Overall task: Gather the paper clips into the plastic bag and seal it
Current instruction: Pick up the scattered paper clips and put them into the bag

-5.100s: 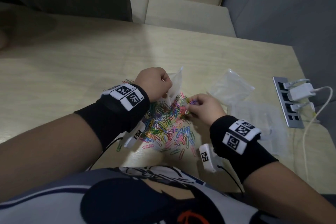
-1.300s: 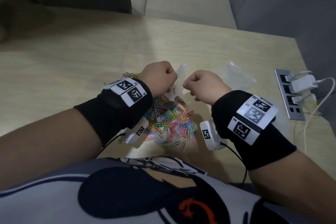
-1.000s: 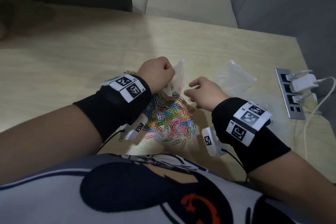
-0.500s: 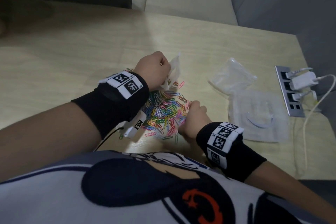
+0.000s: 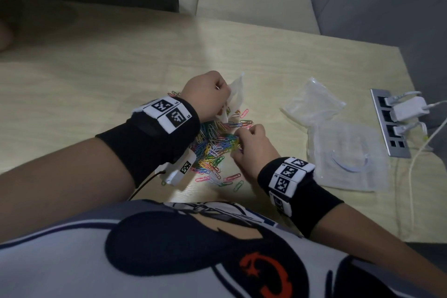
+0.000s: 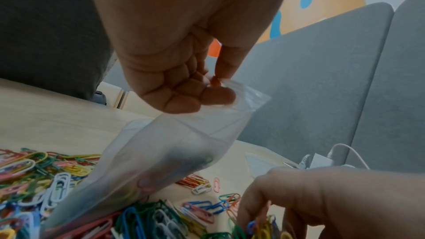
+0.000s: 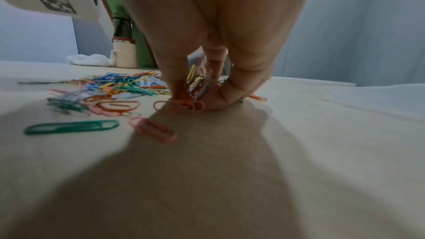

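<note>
Nearest edge: a printed shirt (image 5: 169, 249) fills the bottom of the head view, with both forearms in black wristbands reaching over the table (image 5: 96, 68).
Loose clips: a green clip (image 7: 71, 126) and a pink clip (image 7: 152, 131) lie apart from the heap on the near side, flat on the wood.
Right hand: the right hand (image 5: 251, 147) is down on the near right side of the heap, thumb and fingers (image 7: 239, 86) drawn narrow and pinching a small bunch of clips against the table; an orange one sticks out under the fingertips.
Clips: the paper clips (image 5: 212, 145) lie in a mixed-colour heap on the table between the two hands, a few strays around its rim.
Left hand: the left hand (image 5: 205, 94) is raised over the far side of the heap, fingers curled, thumb and forefinger pinching the bag by its top edge.
Bag: the bag (image 6: 165, 154) hangs from that pinch, clear and limp, its lower end trailing onto the heap; whether its mouth is parted cannot be told, nor how many clips are inside.
Right of heap: spare bags (image 5: 338, 143) lie flat, well apart from the clips.
Far right: a socket strip (image 5: 387, 126) set in the table holds a white charger (image 5: 408, 106) with a cable running off the edge.
Beyond the table: a pale seat (image 5: 254, 5) and grey panels.
</note>
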A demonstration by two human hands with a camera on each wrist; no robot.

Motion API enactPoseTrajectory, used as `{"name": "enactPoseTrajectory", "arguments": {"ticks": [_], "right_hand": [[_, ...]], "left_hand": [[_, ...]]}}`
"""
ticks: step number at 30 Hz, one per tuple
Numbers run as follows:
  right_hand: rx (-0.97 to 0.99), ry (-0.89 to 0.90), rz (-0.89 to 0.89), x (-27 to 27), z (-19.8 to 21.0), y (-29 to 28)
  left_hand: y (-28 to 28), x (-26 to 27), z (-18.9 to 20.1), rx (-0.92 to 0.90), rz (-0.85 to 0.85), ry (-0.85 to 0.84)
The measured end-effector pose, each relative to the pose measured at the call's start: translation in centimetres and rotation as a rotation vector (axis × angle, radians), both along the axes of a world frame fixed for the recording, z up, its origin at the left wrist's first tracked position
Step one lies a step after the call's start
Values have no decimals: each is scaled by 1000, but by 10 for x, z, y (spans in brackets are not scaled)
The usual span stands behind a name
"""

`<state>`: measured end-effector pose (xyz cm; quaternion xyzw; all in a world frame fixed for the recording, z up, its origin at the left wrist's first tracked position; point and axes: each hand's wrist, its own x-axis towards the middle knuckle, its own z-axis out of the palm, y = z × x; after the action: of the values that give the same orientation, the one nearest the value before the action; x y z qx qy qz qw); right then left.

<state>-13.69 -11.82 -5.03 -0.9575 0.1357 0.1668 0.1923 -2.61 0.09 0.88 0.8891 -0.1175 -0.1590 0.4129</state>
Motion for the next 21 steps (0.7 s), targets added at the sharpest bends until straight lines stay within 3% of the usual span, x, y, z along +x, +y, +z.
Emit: {"name": "enactPoseTrajectory", "arguments": {"ticks": [3, 7, 11, 16, 21], "right_hand": [[-3, -33, 21, 3, 1, -11], [65, -40, -111, 12, 11, -26], [502, -159, -387, 18, 31, -34], [928, -281, -545, 32, 59, -39], [1437, -234, -719, 38, 78, -30]], "left_hand": [[-1, 0, 0, -2, 5, 6], [-1, 0, 0, 2, -9, 17], [-1, -1, 1, -7, -4, 22], [-2, -2, 1, -1, -12, 16], [-5, -4, 3, 9, -29, -10]]}}
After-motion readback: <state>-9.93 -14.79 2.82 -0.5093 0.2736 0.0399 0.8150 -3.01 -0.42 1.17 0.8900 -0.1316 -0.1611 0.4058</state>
